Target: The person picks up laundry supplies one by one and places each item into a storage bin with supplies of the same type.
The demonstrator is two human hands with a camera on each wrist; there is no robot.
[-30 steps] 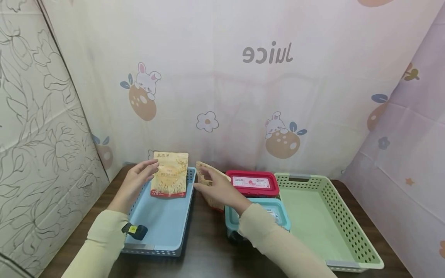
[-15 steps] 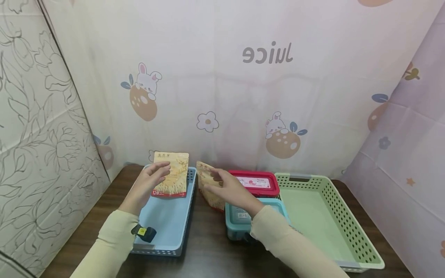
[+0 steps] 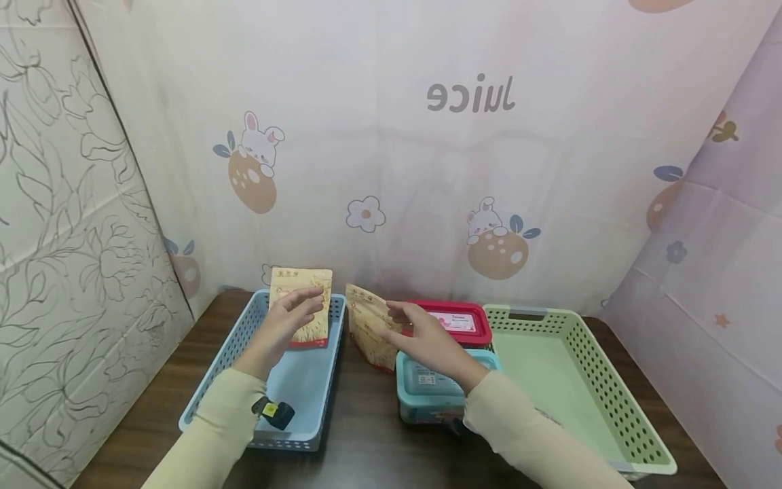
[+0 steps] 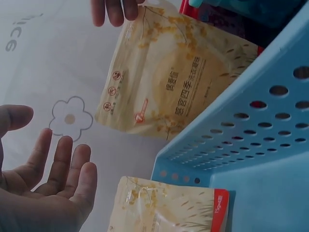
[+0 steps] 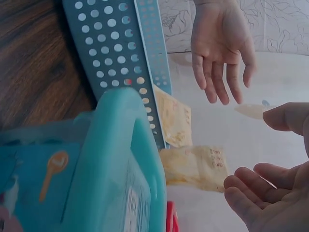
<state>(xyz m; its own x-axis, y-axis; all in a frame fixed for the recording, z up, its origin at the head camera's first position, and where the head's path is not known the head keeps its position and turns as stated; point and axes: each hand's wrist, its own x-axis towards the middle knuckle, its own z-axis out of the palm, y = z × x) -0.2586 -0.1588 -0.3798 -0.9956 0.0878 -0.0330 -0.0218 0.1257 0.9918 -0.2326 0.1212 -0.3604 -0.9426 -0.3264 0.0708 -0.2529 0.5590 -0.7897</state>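
L hand [image 3: 277, 334] & R hand [image 3: 432, 345] empty, fingers apart; prob. best pinch pouch [image 3: 368, 326] just beside R hand's fingertips by top edge

From the near side, the head view faces forward-down over the desk [image 3: 373, 428]; closer, tilted wrist views share the blue basket [image 3: 305, 384].

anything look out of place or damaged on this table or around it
Two mild oddities. One pouch stands askew on the table, outside the blue basket, while a similar pouch is inside it. And the word "Juice" on the backdrop appears mirrored. No spill or damage shows.
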